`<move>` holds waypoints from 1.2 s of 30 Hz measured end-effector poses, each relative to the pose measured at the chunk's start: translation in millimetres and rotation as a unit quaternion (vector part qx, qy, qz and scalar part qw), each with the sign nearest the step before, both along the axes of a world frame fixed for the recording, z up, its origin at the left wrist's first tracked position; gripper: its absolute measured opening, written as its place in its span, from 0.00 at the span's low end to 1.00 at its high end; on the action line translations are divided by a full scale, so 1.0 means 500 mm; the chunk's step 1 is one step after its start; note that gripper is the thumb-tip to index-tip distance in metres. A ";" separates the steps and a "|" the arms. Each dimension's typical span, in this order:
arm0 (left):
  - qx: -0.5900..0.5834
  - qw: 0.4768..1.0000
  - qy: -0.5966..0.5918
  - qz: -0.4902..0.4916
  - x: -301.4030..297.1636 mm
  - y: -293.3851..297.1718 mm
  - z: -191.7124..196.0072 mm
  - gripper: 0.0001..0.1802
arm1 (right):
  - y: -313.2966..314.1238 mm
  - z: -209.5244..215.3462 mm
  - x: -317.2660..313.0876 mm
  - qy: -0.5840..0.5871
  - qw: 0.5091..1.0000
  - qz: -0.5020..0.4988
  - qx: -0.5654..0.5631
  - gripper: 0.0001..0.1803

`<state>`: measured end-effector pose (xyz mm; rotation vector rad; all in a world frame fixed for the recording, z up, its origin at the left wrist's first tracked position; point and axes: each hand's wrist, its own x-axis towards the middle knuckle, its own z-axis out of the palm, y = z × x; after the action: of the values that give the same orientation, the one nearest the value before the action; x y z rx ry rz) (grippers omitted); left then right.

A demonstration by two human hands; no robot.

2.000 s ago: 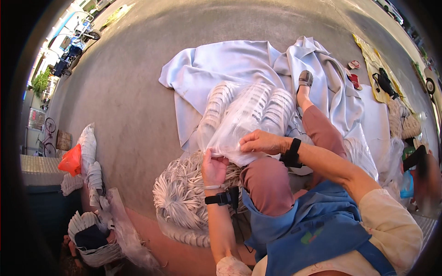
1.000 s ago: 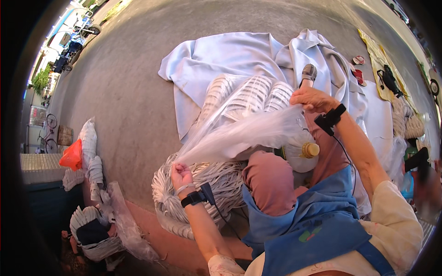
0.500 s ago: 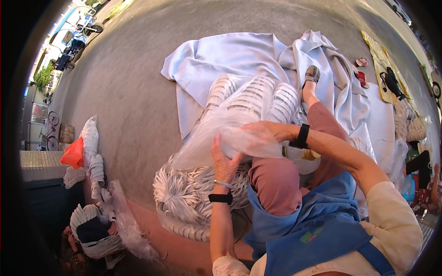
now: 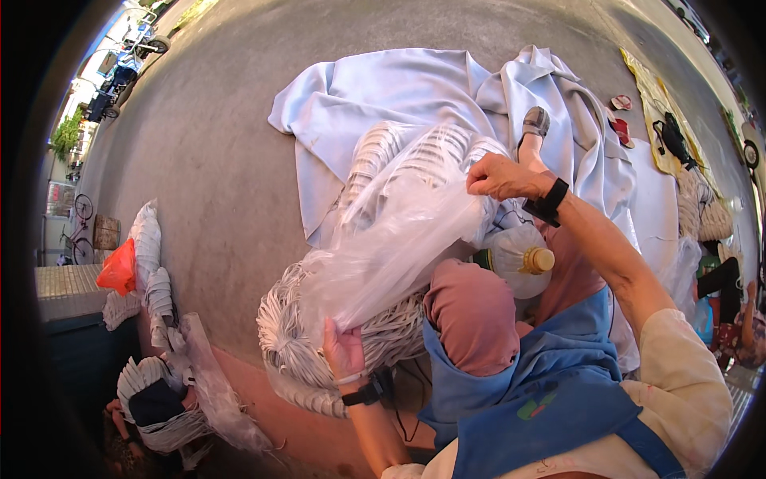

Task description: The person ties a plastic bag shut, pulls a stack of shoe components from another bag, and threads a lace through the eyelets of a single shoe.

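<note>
A clear plastic bag (image 4: pixel 399 247) is stretched slantwise between my two hands. My right hand (image 4: pixel 504 176) pinches its upper right edge, fist closed. Down at the lower left edge, my left hand (image 4: pixel 344 351) grips the plastic, its fingers partly hidden behind it. Under and beside the bag lies a thick bundle of white cords (image 4: pixel 279 339), its looped end toward the left. Beyond the bag, rolls of white banded strands (image 4: pixel 375 156) rest on a pale blue-grey cloth (image 4: pixel 399 76), partly covered by clear plastic.
A clear jug with a yellow cap (image 4: pixel 519 259) stands by my leg. An orange bag (image 4: pixel 119 267) and white bundles (image 4: pixel 146 231) lie at left, near another person (image 4: pixel 120 419). Red sandals (image 4: pixel 620 128) and a yellow sheet (image 4: pixel 642 88) are at far right, with someone sitting below.
My hands have moved apart, the right up and to the right, the left down and to the left. The bunched plastic is now spread between them, and the jug has come into view.
</note>
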<state>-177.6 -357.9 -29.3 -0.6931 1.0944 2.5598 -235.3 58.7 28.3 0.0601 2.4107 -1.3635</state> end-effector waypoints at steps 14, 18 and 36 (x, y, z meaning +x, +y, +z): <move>-0.273 0.949 0.099 0.120 -0.007 -0.038 0.103 0.04 | -0.022 0.065 -0.012 0.022 0.998 -0.049 -0.016 0.32; -0.163 0.975 0.119 0.092 -0.029 0.022 0.191 0.06 | -0.146 0.013 -0.015 0.180 0.970 0.157 0.054 0.34; -0.427 0.817 0.292 -0.255 -0.079 0.131 0.153 0.12 | -0.196 0.087 -0.138 0.492 0.842 -0.175 0.135 0.15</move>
<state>-217.3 -292.6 47.3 0.2949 2.2950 1.7370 -304.1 -39.4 71.6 -0.1866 3.6041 -1.3807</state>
